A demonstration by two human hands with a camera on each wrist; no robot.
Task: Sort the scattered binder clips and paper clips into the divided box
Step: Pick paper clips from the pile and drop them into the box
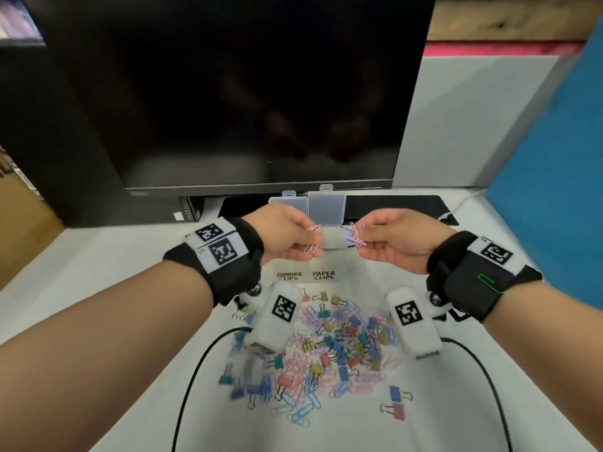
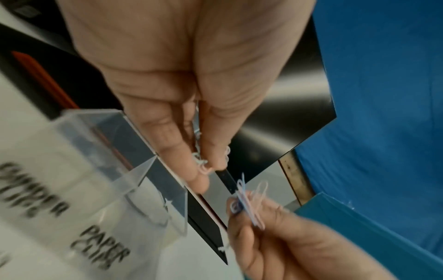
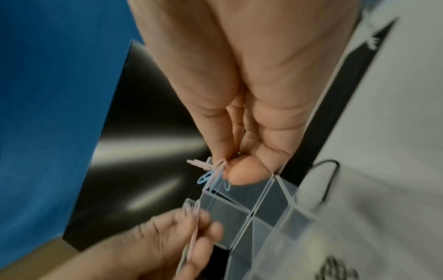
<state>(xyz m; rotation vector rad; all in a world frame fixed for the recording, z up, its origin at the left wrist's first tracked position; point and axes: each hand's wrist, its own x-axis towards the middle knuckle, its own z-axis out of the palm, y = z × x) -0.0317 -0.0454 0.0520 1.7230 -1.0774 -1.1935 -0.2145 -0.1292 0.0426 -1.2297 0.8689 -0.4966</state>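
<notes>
My left hand (image 1: 305, 239) pinches pink paper clips (image 1: 312, 239) above the clear divided box (image 1: 331, 243). My right hand (image 1: 365, 243) pinches a bunch of blue and pink paper clips (image 1: 355, 235) over the same box. Labels reading BINDER CLIPS (image 1: 289, 276) and PAPER CLIPS (image 1: 323, 275) lie in front of the box. In the left wrist view the left fingers (image 2: 191, 166) hold pale clips (image 2: 200, 161) beside the box wall (image 2: 115, 151). In the right wrist view the right thumb (image 3: 244, 172) presses clips (image 3: 210, 172) above the box divider (image 3: 261, 197).
A pile of coloured binder clips and paper clips (image 1: 326, 350) covers the white table near me. Two binder clips (image 1: 396, 402) lie apart at the right. A dark monitor (image 1: 248, 93) stands behind the box, its open lids (image 1: 308, 205) against it. Black cables (image 1: 195, 370) run along the table.
</notes>
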